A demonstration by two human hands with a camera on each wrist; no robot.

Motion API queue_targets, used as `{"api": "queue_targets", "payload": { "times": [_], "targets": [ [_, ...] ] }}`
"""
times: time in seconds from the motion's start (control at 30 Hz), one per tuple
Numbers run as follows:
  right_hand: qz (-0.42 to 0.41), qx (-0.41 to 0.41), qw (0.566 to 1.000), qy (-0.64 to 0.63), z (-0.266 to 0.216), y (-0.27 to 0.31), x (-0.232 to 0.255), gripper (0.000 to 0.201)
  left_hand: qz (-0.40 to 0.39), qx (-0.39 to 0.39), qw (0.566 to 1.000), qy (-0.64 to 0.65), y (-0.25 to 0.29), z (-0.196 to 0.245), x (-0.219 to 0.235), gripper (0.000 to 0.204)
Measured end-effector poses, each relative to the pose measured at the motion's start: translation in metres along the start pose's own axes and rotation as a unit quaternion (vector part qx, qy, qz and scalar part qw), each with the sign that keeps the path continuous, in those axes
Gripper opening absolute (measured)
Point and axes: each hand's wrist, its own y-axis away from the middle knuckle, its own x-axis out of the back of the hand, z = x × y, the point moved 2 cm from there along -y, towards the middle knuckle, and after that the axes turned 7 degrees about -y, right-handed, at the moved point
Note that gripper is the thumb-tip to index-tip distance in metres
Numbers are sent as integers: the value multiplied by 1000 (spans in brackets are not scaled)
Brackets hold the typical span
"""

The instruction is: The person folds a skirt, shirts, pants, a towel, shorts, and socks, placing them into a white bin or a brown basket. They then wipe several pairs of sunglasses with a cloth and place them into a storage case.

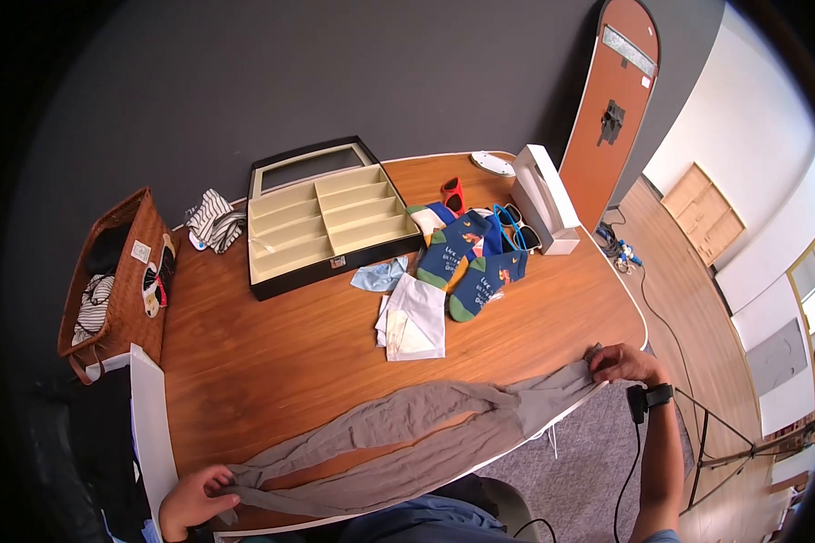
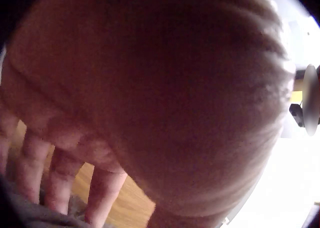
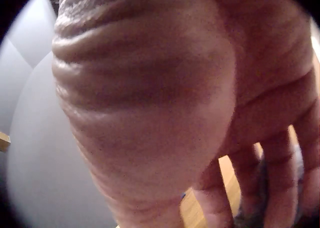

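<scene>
A long, thin grey-brown scarf (image 1: 407,425) stretches along the table's front edge, lengthwise folds in it and an opening through its middle that shows the wood. My left hand (image 1: 195,498) pinches its left end between thumb and fingers near the front left corner. At the front right edge, the other end is gripped by my right hand (image 1: 627,364), with a bit of cloth poking out past the fingers. In the left wrist view the palm (image 2: 175,98) fills most of the picture, with grey cloth at the fingertips. The right wrist view mostly shows the right palm (image 3: 150,98).
Beyond the scarf are white packets (image 1: 417,317), a light blue cloth (image 1: 379,274), patterned socks (image 1: 489,283), sunglasses (image 1: 509,226) and a white box (image 1: 545,204). An open compartment case (image 1: 335,249) stands behind, a striped cloth (image 1: 215,220) beside it. A wicker basket (image 1: 122,281) stands left.
</scene>
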Motion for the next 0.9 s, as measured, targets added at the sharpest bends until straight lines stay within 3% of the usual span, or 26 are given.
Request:
{"api": "queue_targets", "payload": {
  "times": [0.07,0.1,0.17,0.2,0.27,0.37,0.47,0.53,0.6,0.67,0.7,0.8,0.87,0.9],
  "targets": [
    [8,-30,988,-152,-12,3,-4,28,135,-12,988,76,-7,5,0,47],
    [8,-30,988,-152,-14,1,-7,28,135,-11,988,76,-13,7,-2,47],
    [40,60,995,-72,-19,-1,-14,33,206,78,975,-11,-23,9,-5,57],
    [40,61,995,-72,-22,-1,-20,33,217,73,971,-74,-26,14,-9,46],
    [112,135,978,113,-29,1,-29,29,196,33,977,-81,-27,15,-11,40],
    [155,138,961,185,-13,-12,-30,28,195,-30,976,-91,-31,11,-14,27],
    [163,139,966,146,-14,-13,-30,16,238,-73,963,-102,-31,4,-10,17],
    [178,134,963,150,-18,-9,-29,12,314,-90,939,-105,-31,0,-3,12],
    [193,128,960,155,-21,-5,-27,9,337,-50,935,-96,-34,-10,5,12],
    [272,233,907,220,-29,2,-26,7,364,-9,929,-63,-34,-8,13,9],
    [272,233,907,220,-34,4,-27,7,364,-9,929,-63,-35,-6,16,9],
    [337,299,830,328,-49,9,-25,8,415,-24,910,3,-39,-9,22,9],
    [198,289,936,42,-39,1,-16,11,419,-35,907,21,-43,-13,29,10],
    [198,289,936,42,-37,-3,-10,11,422,-44,905,37,-45,-16,33,10]
  ]
}}
